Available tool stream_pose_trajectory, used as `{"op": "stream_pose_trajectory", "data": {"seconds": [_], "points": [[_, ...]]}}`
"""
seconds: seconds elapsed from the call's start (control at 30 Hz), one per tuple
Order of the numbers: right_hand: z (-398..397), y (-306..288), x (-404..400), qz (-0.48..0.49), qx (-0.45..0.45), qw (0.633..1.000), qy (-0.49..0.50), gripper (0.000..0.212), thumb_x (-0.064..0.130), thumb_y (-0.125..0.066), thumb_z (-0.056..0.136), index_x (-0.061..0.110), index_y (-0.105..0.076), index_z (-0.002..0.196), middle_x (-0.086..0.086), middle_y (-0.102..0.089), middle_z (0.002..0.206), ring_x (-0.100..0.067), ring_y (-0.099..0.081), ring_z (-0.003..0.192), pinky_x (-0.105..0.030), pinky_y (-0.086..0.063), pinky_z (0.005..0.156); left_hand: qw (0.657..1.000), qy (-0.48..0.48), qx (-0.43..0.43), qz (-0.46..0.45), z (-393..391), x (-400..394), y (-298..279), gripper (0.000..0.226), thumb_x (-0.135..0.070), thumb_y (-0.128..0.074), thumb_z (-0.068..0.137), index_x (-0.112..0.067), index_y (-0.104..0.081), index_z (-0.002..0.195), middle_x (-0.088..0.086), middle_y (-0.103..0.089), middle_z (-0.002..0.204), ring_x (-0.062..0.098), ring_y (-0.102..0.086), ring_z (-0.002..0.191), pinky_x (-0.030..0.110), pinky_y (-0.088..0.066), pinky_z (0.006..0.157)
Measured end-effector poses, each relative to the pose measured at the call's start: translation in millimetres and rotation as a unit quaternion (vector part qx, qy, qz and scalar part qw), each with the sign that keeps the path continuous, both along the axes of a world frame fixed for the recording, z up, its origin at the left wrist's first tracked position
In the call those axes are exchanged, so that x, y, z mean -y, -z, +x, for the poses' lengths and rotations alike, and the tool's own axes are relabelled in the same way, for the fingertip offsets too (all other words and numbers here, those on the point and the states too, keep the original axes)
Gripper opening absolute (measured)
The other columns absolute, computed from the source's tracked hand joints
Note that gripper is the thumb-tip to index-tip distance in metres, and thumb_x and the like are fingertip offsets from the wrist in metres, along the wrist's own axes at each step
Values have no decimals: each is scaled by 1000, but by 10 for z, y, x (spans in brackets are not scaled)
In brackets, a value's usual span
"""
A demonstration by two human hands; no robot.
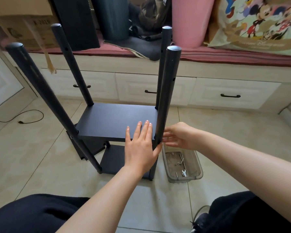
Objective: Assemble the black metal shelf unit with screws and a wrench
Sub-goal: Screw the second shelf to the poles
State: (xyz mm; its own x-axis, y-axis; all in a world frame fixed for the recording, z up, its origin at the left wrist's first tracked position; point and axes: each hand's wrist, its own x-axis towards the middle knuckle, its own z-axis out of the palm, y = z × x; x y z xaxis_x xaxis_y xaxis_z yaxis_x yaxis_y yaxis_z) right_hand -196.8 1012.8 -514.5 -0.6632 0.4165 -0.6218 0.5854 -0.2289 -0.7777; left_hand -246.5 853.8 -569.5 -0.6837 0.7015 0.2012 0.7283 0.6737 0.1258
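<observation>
Shelves (pixel 114 121): two seated on four posts. Left hand (pixel 139 145) presses flat, fingers straight; right hand (pixel 178 136), fingers loose, at near-right post (pixel 166 98). Upper holes unfilled.

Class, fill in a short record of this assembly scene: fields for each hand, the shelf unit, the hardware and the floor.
left hand: flat on upper shelf, thumb at near-right post
right hand: fingers at that post's joint with the shelf
posts: four, upright
lower shelf: mounted
hardware: bin right of unit, holding screws and wrench
floor: spare panel, cable
</observation>
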Motion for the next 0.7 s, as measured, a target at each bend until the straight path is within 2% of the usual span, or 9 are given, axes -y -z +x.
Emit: {"op": "stream_pose_trajectory", "data": {"seconds": [0.13,0.3,0.4,0.5,0.63,0.7], "points": [[249,88,-285,28,32,999,-27,21,19,-54,101,5,-62,115,-11,-72,98,-23,-69,90,-34,-58,78,1000,5,-11,20,13,11,27,76,-63,-27,101,-17,-20,161,-3,-16,168,19,-8,156,51,0,124],[432,481,-582,70,96,992,-38,17,17,-51,101,7,-62,110,-7,-68,91,-16,-61,72,-28,-54,72,997,-2,-38,61,49,-5,43,72,-58,-38,97,-12,-44,152,3,-39,159,25,-31,151,54,-20,121],[450,900,-630,66,111,991,-25,15,13,-50,101,7,-63,105,-4,-62,78,-13,-54,62,-21,-49,57,996,-8,-50,67,57,-25,55,72,-57,-33,96,-11,-50,148,3,-44,157,26,-35,148,54,-23,119],[488,1427,-631,69,114,991,-16,15,2,-46,99,11,-57,93,-7,-48,68,-13,-43,52,-16,-34,42,996,-8,-59,66,49,-17,68,71,-57,-34,95,-12,-51,147,3,-44,156,25,-35,148,53,-23,119],[547,2102,-655,116,153,981,-19,23,-1,-46,97,7,-51,75,-12,-49,67,-18,-44,50,-25,-34,48,995,-13,-64,72,48,-35,91,67,-56,-38,95,-12,-56,143,3,-48,154,23,-35,149,51,-22,120],[484,2262,-687,159,176,970,-43,15,2,-51,94,4,-57,81,-17,-57,72,-22,-50,57,-28,-39,52,994,-13,-71,83,44,-49,107,66,-55,-40,95,-10,-60,139,4,-52,151,24,-37,147,51,-24,120]]}}
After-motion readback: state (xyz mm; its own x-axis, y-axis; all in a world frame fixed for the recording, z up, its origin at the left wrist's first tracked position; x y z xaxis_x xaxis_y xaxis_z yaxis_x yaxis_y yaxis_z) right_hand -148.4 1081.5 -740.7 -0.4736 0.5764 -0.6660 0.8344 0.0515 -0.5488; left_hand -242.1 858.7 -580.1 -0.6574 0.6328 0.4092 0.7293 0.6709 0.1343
